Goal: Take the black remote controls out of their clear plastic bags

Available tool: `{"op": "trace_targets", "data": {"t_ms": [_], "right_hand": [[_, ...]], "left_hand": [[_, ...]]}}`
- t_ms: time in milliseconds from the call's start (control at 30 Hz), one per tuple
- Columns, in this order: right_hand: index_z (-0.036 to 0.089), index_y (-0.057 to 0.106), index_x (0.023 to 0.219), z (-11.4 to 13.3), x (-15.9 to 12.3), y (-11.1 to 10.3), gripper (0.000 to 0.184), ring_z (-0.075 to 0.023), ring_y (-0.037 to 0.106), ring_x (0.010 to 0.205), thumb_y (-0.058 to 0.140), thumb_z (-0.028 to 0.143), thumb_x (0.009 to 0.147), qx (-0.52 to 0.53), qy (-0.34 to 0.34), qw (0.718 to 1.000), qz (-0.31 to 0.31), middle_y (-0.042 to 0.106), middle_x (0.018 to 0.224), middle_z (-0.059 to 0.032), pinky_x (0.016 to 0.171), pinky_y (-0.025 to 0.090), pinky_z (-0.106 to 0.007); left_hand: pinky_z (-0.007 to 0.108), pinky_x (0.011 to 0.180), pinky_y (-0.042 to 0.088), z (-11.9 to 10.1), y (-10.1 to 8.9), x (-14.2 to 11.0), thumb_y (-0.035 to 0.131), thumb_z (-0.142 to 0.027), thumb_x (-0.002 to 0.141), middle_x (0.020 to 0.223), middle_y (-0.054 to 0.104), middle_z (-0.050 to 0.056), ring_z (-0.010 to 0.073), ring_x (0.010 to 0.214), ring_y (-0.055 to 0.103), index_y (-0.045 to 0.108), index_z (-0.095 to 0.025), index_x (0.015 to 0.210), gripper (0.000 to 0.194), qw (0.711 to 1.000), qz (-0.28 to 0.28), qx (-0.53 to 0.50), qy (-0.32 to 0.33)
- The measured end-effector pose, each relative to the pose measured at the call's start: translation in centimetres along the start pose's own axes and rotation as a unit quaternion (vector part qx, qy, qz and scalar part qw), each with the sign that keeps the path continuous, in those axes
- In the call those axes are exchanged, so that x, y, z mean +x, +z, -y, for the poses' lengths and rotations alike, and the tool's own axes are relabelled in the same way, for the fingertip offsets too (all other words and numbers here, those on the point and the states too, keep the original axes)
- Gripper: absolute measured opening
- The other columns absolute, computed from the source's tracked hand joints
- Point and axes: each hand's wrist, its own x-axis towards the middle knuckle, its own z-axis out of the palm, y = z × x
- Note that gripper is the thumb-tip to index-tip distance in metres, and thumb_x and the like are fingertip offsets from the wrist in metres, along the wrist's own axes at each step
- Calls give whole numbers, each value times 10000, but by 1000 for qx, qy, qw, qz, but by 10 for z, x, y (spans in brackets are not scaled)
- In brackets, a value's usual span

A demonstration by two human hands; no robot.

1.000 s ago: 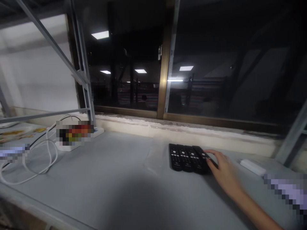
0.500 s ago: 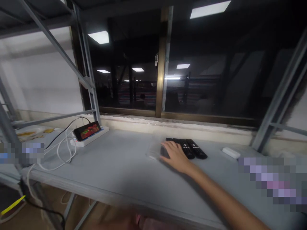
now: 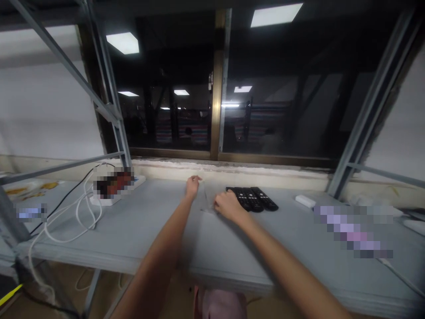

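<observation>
A thin, see-through plastic bag (image 3: 208, 196) lies on the grey tabletop between my hands. At its far left corner, my left hand (image 3: 192, 185) is closed in a pinch, its fingertips at the bag's edge. My right hand (image 3: 227, 204) has its fingers curled together on the bag's right side, close to the tabletop. Just right of that hand, several black remote controls (image 3: 262, 199) lie side by side in a row. The leftmost remote is partly hidden behind my right hand.
A white power strip (image 3: 141, 180) with a blurred-out device on it and looped white cables (image 3: 79, 212) is at the left. To the right are a small white block (image 3: 304, 201) and a pixelated purple item (image 3: 348, 228). Metal posts (image 3: 368, 102) frame the table (image 3: 133, 239) beneath a window.
My left hand has come up onto the table to the bag's far left corner. My right hand's fingers, earlier stretched over the bag and remotes, are now curled at the bag. The view has shifted slightly.
</observation>
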Motion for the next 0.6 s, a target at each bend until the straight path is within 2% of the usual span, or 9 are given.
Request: {"op": "trace_targets", "data": {"t_ms": [100,200,300,433,600], "right_hand": [[128,690,896,2,1,3,238,-250,602,985,462,193,869,-8,7,999,-30,691,973,-137,900,349,-370],[137,671,942,4,3,-3,240,-245,592,1003,445,189,880,-9,27,998,-56,677,1023,-136,859,377,-348],[136,653,1022,4,5,-13,256,-232,629,930,441,172,883,-5,60,998,-34,680,1017,-141,748,422,-297],[178,711,915,-1,8,-18,176,-237,652,883,587,266,826,21,75,996,50,710,934,-116,698,439,-269],[235,716,933,-9,7,-20,205,-221,650,918,571,351,845,68,77,993,51,714,967,-69,723,445,-261]], "left_hand": [[245,516,356,35,3,10,378,-326,858,452,456,-10,150,472,485,646,-155,731,342,998,-26,38,-34],[241,533,371,52,7,19,339,-343,866,489,506,-2,150,490,509,660,-167,800,373,997,-52,55,-27],[241,531,373,55,12,24,334,-369,870,498,523,3,149,485,510,663,-164,811,392,997,-47,53,-15],[237,505,360,53,16,24,350,-343,860,481,513,-1,139,447,483,658,-157,798,366,999,-23,30,-15],[234,478,350,54,15,24,352,-336,851,476,501,-8,126,412,456,648,-153,786,354,999,-25,-4,-21]]}}
